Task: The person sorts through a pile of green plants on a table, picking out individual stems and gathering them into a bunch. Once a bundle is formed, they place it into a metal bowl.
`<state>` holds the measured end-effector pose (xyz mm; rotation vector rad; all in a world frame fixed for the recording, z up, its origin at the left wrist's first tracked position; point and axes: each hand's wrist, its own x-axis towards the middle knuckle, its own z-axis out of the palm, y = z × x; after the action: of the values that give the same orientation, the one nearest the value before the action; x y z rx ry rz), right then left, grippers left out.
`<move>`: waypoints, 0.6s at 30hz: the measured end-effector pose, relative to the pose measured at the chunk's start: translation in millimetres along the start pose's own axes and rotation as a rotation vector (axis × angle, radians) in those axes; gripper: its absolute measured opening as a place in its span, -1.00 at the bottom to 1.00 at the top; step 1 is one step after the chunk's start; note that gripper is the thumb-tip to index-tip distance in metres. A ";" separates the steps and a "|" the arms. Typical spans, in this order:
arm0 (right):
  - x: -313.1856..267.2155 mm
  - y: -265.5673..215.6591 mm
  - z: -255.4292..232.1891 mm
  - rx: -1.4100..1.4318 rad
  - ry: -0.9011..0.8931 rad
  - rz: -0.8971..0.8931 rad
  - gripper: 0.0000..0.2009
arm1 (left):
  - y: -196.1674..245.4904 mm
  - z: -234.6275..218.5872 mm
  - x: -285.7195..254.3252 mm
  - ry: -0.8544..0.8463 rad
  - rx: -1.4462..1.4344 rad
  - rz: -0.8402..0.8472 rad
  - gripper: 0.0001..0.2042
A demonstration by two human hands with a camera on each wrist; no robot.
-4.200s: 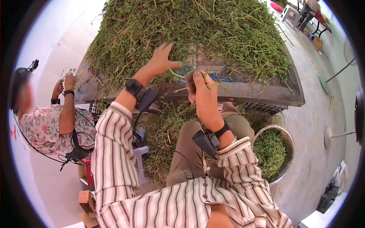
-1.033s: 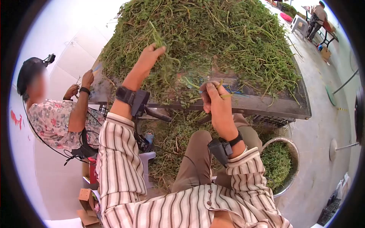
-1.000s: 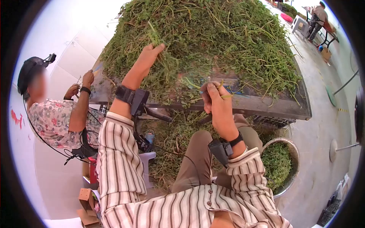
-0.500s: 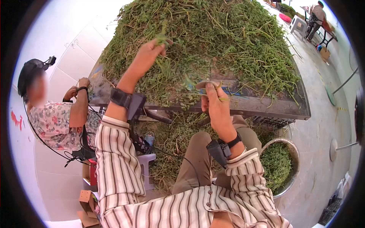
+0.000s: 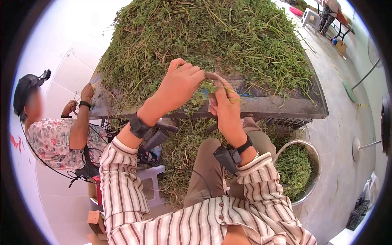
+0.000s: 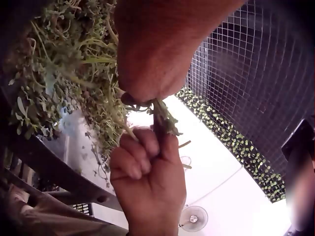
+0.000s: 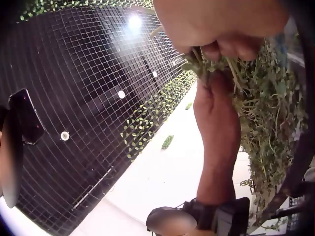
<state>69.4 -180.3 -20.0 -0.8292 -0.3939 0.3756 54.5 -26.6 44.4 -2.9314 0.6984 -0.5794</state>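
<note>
In the head view my left hand (image 5: pixel 179 83) and right hand (image 5: pixel 225 104) meet just above the near edge of the table (image 5: pixel 281 107). Between them is a small bunch of leafy green stems (image 5: pixel 209 86), pinched by the fingers of both hands. Cut-looking stem ends (image 5: pixel 234 99) stick out past the right hand's thumb. The left wrist view shows the leafy sprig (image 6: pixel 165 118) running from under the left hand (image 6: pixel 157 64) down to the right hand's curled fingers (image 6: pixel 135 155). From the right wrist, leaves (image 7: pixel 204 66) show below the right hand (image 7: pixel 221 24); the fingertips are partly hidden.
A large heap of loose greens (image 5: pixel 196 36) covers most of the table. A metal basin (image 5: pixel 316 163) of greens stands on the floor at right. More stems (image 5: pixel 179 151) lie underneath. Another person (image 5: pixel 61 134) sits at left. A stool (image 5: pixel 151 179) is beside my leg.
My left hand, holding a sprig over the heap earlier, has come down and right to meet the right hand. The right hand keeps its pinch on the stems near the table edge.
</note>
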 end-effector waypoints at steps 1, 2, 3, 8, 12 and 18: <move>0.4 -2.9 1.2 0.014 0.057 0.006 -0.70 | -2.7 2.0 -0.9 0.026 -0.016 -0.009 -0.71; 0.5 -5.2 2.5 0.028 0.113 0.013 -0.71 | -6.3 4.8 -2.3 0.052 -0.033 -0.019 -0.71; 0.5 -5.4 2.2 0.028 0.110 0.015 -0.71 | -14.3 9.3 -5.1 0.052 -0.032 -0.022 -0.71; -2.7 -5.1 3.2 -0.017 0.125 -0.039 -0.73 | -66.8 30.1 -21.7 0.147 -0.076 -0.264 -0.78; -2.2 -0.6 5.9 0.022 0.122 -0.036 -0.74 | -81.0 38.8 -21.4 0.197 -0.131 -0.376 -0.80; -1.1 -1.1 2.1 0.020 0.179 -0.121 -0.73 | -110.3 42.2 -19.7 0.210 -0.464 -0.773 -0.80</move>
<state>67.6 -180.1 -18.1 -0.8083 -0.2715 0.1911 100.6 80.1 15.6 -3.5680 -0.4087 -0.8770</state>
